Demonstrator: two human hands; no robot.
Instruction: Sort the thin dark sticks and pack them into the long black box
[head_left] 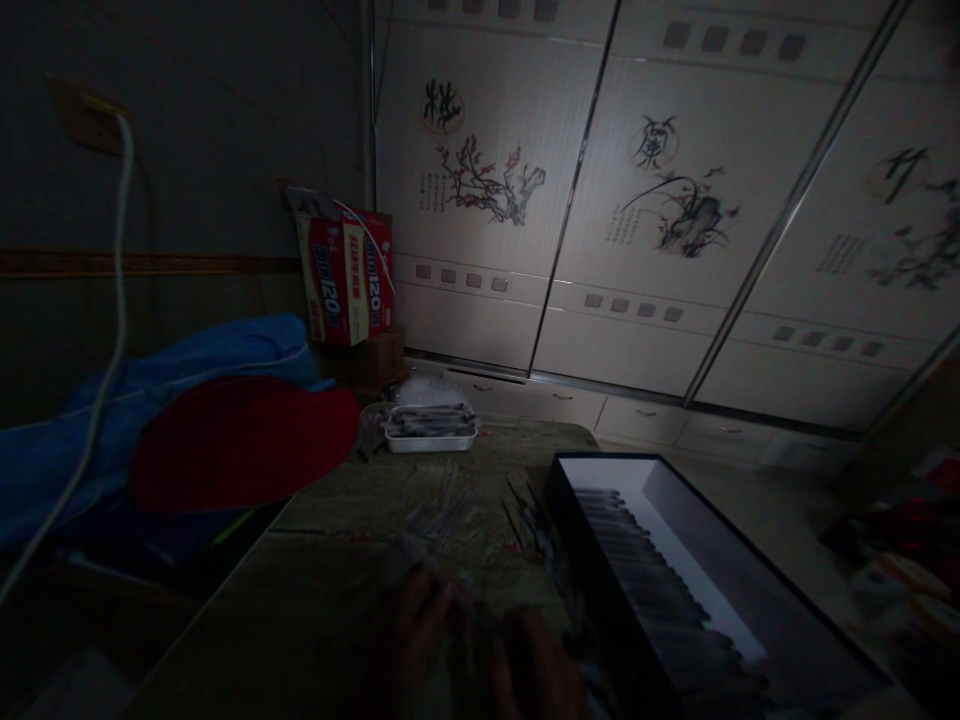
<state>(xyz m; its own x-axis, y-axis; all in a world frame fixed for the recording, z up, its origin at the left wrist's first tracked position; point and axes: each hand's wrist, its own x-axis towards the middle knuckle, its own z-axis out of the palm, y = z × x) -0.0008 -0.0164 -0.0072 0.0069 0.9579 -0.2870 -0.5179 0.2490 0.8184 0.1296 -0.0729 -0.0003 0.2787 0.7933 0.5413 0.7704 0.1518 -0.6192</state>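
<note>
In the dim light at the bottom of the view, my left hand (418, 615) has its fingers closed around thin translucent pieces, which are blurred. My right hand (538, 665) is close beside it, fingers curled; whatever is in them is too dark to make out. Just beyond the left hand lie loose clear slim tubes (442, 510) on the table (300, 590). To the right, a long dark-edged box (705, 520) with a white inside holds a row of slim pen-like sticks (637, 570). Several dark thin sticks (525, 515) lie along its left side.
A white tray (431, 443) full of slim pieces stands at the table's far edge, with a clear plastic bag (431, 388) behind. On the left are a red round cushion-like thing (247, 445), blue cloth (225, 355) and a white cable (120, 270). A red carton (349, 275) stands near the wardrobe (480, 320).
</note>
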